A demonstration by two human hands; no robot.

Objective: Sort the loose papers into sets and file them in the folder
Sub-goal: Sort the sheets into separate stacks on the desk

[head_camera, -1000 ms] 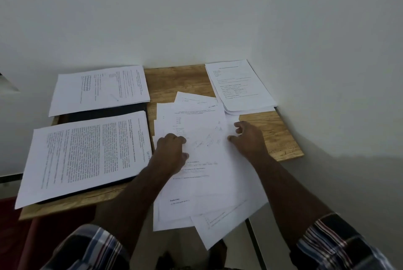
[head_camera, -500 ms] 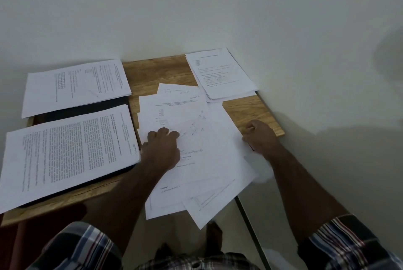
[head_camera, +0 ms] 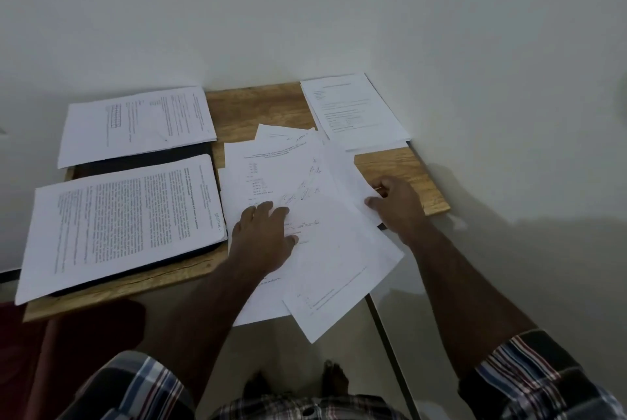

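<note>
White loose papers [head_camera: 325, 250] fan across the counter [head_camera: 400, 165], overhanging its near edge; left hand [head_camera: 264, 236] presses flat on them, grip open; right hand [head_camera: 397, 206] pinches their right edge; left of the fan, two sorted sets [head_camera: 118, 216] cover the dark folder [head_camera: 142, 165]; beyond the fan, a third set [head_camera: 353, 111].

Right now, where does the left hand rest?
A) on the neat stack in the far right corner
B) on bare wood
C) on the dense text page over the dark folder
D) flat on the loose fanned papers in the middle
D: the left hand lies with straight fingers on the loose fanned papers, apart from both side stacks.
</note>
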